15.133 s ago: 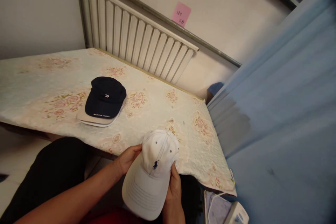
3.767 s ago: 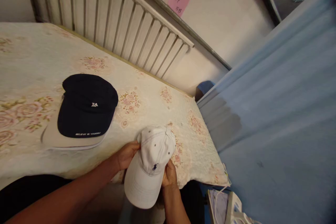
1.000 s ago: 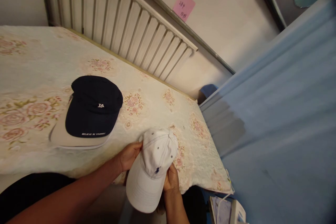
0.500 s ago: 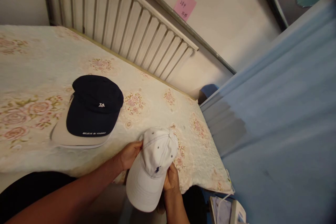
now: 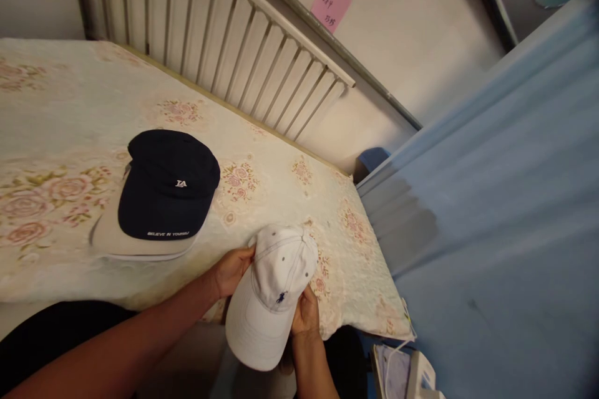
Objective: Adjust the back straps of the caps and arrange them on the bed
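White cap [image 5: 270, 296], held in both hands above the near edge of a floral cloth [image 5: 281, 199]. The left side of the crown is gripped by the fingers [image 5: 244, 255] of the left hand [image 5: 231, 272], and the right side by those of the right hand [image 5: 306, 313]. The brim is directed to the near side; a small dark-blue emblem [image 5: 281, 297] is borne on the front. To the left, a navy cap [image 5: 169, 181] with white lettering along its brim is laid over at least one paler cap [image 5: 107, 234]. The far side is bordered by a ribbed radiator [image 5: 243, 43], beyond which a pink note [image 5: 331, 5] is posted; a blue curtain [image 5: 496, 199] is hung at right.
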A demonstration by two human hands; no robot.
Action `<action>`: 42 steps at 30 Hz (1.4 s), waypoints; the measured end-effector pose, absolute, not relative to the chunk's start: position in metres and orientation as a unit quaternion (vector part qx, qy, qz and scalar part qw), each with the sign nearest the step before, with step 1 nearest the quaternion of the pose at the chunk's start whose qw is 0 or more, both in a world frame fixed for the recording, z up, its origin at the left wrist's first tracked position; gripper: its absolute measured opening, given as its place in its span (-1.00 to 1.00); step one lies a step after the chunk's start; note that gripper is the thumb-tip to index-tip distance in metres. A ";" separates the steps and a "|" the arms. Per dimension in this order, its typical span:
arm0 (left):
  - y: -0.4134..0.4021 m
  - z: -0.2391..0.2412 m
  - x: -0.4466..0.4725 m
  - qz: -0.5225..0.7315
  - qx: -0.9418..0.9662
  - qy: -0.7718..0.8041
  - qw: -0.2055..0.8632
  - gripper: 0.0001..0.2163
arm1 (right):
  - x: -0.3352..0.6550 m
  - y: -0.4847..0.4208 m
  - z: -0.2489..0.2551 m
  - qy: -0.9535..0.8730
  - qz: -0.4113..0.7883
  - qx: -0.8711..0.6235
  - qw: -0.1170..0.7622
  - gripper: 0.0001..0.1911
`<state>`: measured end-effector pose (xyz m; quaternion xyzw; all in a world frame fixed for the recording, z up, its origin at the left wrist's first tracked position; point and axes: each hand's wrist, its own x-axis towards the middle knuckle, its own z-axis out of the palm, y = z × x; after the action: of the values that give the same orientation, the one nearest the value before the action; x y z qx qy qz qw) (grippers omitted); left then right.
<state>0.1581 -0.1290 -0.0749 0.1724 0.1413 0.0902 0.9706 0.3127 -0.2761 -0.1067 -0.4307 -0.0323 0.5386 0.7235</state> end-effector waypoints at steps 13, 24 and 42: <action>-0.118 -0.073 0.156 0.126 0.118 0.172 0.970 -0.65 | 0.316 -0.275 -0.103 0.016 0.528 -0.414 0.741 -0.77; -0.115 -0.070 0.158 0.203 0.150 0.252 0.934 -0.77 | 0.318 -0.270 -0.093 0.035 0.510 -0.445 0.735 -0.84; -0.110 -0.075 0.155 0.196 0.217 0.252 0.923 -0.81 | 0.340 -0.274 -0.109 0.012 0.447 -0.486 0.751 -0.84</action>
<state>0.1554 -0.1096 -0.0748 0.2169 0.2521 0.1957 0.9225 0.3395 -0.2741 -0.1093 -0.4862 0.0119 0.4466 0.7510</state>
